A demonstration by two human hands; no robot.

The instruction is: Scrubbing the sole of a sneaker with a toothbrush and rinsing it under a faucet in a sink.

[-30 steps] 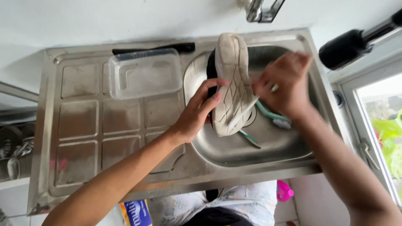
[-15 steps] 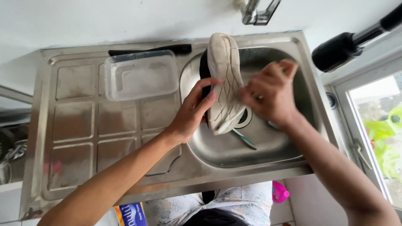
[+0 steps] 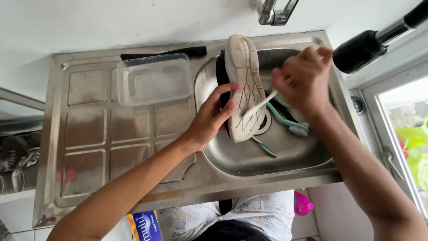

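At the left of the frame the steel drainboard [image 3: 89, 134] carries a clear plastic container [image 3: 154, 79], with a black strip [image 3: 165, 52] just behind it. Toward the middle, the left hand [image 3: 214, 118] has its fingers clamped on the side of a white shoe [image 3: 244, 85], held sole-up over the sink basin [image 3: 285, 151]. Right of centre, the right hand [image 3: 305, 82] has its fingers closed around a white toothbrush [image 3: 261, 105] whose head touches the sole. A green toothbrush [image 3: 287, 122] lies in the basin.
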